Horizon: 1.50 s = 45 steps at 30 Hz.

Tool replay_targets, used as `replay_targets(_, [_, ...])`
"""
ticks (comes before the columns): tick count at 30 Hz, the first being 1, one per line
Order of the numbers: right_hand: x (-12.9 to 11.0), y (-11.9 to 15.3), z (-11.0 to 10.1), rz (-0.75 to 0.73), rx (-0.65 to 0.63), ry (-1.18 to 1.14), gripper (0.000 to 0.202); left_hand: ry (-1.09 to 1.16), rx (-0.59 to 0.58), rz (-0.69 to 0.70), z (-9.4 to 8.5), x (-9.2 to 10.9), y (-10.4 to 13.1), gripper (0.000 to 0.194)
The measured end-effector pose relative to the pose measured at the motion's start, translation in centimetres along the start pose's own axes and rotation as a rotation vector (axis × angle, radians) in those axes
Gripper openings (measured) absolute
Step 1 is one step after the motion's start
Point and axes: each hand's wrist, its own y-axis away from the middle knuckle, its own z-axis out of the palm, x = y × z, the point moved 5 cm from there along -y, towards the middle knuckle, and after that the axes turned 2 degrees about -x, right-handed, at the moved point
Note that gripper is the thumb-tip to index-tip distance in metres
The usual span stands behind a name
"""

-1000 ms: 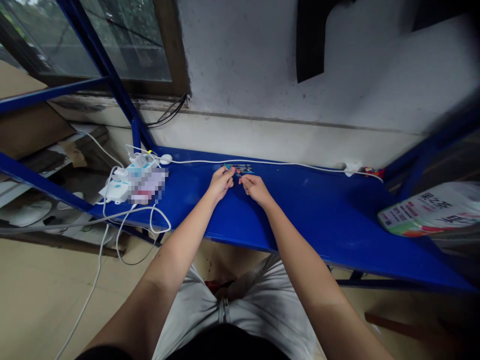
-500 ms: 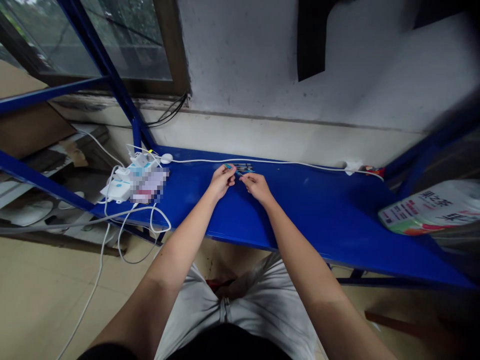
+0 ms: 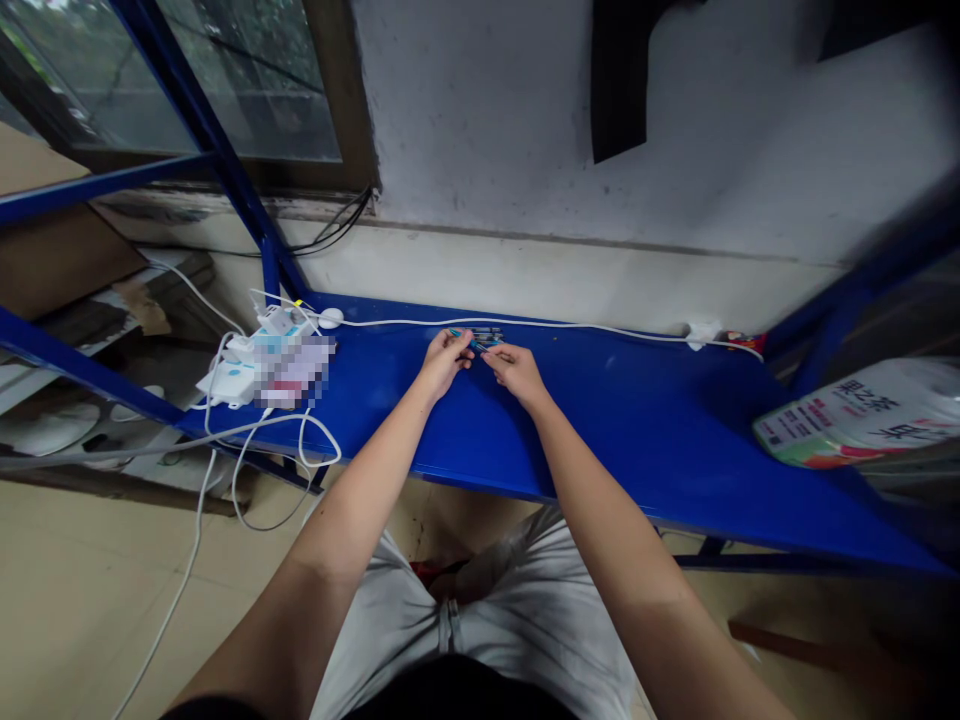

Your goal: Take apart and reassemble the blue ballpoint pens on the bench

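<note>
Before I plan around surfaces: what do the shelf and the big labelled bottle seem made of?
Shelf: probably painted metal, smooth and fairly glossy; its even blue surface shows soft sheen.
Bottle: likely thin plastic, shiny; its pale body shows highlights, though a printed wrap may cover it.

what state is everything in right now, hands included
left hand: closed on blue pen-like item
right hand: pinching thin piece
pen-like items: lying beyond the hands
white cable: running along the blue table
power strip: cables attached
bottle: cap out of view, can't tell if open
</note>
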Motion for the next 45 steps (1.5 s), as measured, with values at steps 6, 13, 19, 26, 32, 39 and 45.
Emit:
replay_targets(6, [0.1,-0.1,-0.1,0.006,0.012,0.003,0.043,-0.043,-0.026,-0.006,0.0,-0.1,-0.3,0.026])
replay_targets(13, [-0.1,-0.1,-0.4,-0.011,0.030,0.026,0.044,-0.045,-0.051,-0.001,0.0,-0.3,-0.3,0.034])
replay_targets(19, [0.3,-0.1,-0.6,0.010,0.061,0.027,0.044,-0.059,-0.020,0.006,-0.2,-0.5,-0.4,0.026])
replay_targets(26, [0.8,-0.5,-0.8,-0.008,0.084,0.058,0.039,-0.013,0.085,0.004,-0.6,-0.1,-0.2,0.037])
replay_targets(32, [0.3,-0.3,-1.4,0.012,0.086,0.012,0.040,0.015,0.072,-0.004,-0.8,0.4,-0.2,0.036])
replay_targets(39, [-0.1,-0.3,-2.7,0.067,0.107,-0.035,0.034,0.137,0.230,0.116,-2.1,0.9,-0.3,0.017])
replay_targets(45, [0.6,-0.4,-3.1,0.145,0.143,0.008,0.024,-0.026,0.212,0.070,-1.9,0.5,-0.5,0.013])
